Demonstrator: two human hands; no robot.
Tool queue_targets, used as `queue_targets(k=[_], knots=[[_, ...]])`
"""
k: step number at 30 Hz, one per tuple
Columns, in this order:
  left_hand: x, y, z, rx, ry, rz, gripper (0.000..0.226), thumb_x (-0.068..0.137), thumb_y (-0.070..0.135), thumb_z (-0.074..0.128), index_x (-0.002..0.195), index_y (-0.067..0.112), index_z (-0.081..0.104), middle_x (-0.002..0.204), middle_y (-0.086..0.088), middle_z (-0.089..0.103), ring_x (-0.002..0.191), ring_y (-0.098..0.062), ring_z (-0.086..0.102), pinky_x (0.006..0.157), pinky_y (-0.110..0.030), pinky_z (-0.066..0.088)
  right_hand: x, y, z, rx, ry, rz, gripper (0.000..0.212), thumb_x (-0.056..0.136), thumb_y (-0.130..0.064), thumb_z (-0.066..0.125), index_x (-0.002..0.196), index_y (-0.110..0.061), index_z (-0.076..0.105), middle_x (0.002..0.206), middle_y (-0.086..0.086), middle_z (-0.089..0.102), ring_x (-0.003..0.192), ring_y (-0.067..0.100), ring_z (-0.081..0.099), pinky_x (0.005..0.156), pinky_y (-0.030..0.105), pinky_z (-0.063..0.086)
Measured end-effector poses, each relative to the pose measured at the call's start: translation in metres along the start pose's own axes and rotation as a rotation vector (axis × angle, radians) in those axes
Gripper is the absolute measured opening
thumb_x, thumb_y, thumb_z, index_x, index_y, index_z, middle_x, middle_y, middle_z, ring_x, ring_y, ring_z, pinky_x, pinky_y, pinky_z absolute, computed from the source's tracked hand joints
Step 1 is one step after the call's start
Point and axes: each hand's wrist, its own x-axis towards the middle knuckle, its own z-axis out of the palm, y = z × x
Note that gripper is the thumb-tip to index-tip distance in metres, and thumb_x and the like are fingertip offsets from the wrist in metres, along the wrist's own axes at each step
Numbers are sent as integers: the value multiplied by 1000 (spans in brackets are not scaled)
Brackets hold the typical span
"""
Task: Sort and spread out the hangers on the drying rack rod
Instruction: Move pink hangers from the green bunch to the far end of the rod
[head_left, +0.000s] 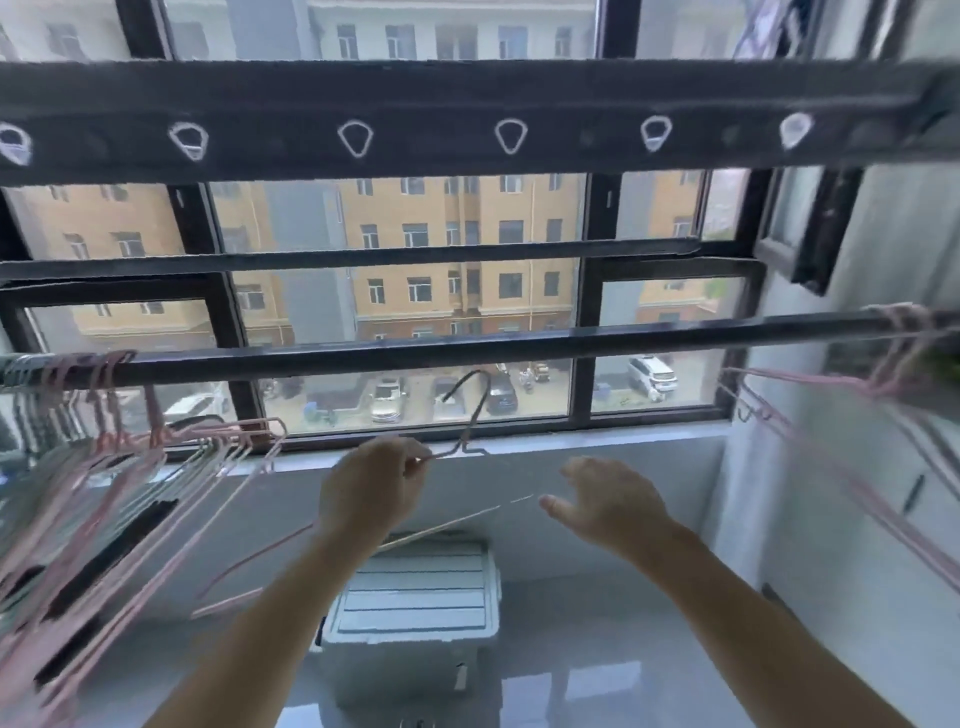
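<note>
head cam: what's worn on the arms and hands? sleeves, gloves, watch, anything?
Nothing visible. Both arms are bare as far as the frame shows, with no sleeve edge in view. The left hand and right hand have no gloves, watch, rings, bands or markings that can be made out.

Bare stretch of rod (415, 349) between crowded hanger bunch (111, 452) left and few hangers (883, 376) right.

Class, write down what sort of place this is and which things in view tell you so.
Probably an enclosed laundry balcony of an upper-floor flat: a rod carrying bunched hangers, and a wide window looking down on parked cars.
</note>
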Motion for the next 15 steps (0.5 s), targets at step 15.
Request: queue_targets(k=[15], knots=[[4,100,26,-677,-89,367,12,80,12,69,87,20,74,91,19,63,72,3,59,60,-3,39,-39,54,-35,475,364,-97,27,91,-39,50,80,-19,65,54,-11,53,52,6,48,55,26,37]])
